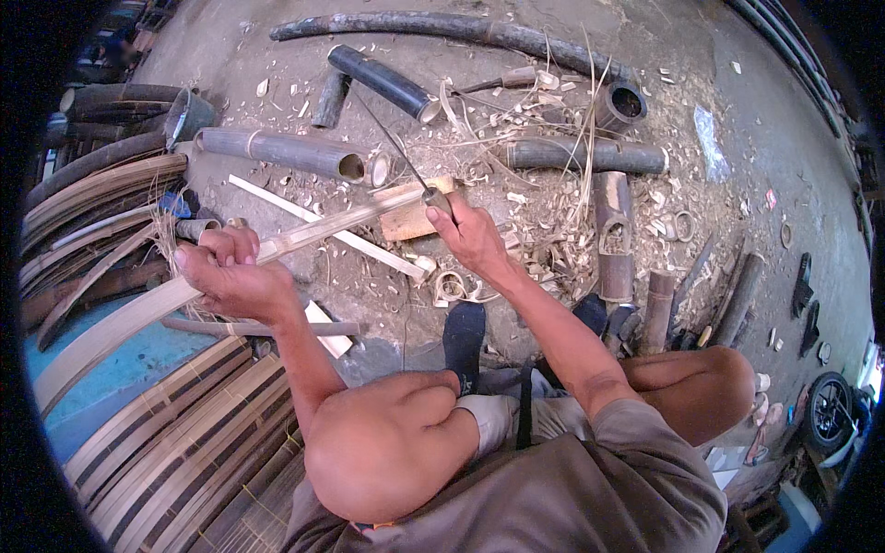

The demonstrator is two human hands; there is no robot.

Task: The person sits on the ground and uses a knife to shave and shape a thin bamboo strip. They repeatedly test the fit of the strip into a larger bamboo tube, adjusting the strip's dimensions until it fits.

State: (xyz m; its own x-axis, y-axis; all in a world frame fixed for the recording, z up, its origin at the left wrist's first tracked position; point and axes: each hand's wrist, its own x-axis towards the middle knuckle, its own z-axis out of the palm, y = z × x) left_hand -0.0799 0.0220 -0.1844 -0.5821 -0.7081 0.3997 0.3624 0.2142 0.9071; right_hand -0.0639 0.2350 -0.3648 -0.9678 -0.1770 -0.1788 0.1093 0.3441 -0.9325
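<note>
A long, pale bamboo strip (324, 229) runs from the lower left up to a small wooden block (406, 222) in the middle. My left hand (235, 276) is closed around the strip partway along, and its near length bends down toward the left rim. In my right hand (475, 241) is the handle of a long, thin-bladed knife (389, 136), its blade slanting up and to the left. The strip's far end lies over the block, close beside the knife handle. Whether blade and strip touch, I cannot tell. Another pale strip (364, 251) lies on the floor, crossing beneath the held one.
Cut bamboo tubes (286, 152) and a long dark pole (433, 29) lie beyond my hands among scattered shavings. Bundled bamboo strips (175, 442) are stacked at the lower left. A second knife (516, 78) lies near the far tubes. Sandals (802, 281) and a wheel (828, 412) are at the right.
</note>
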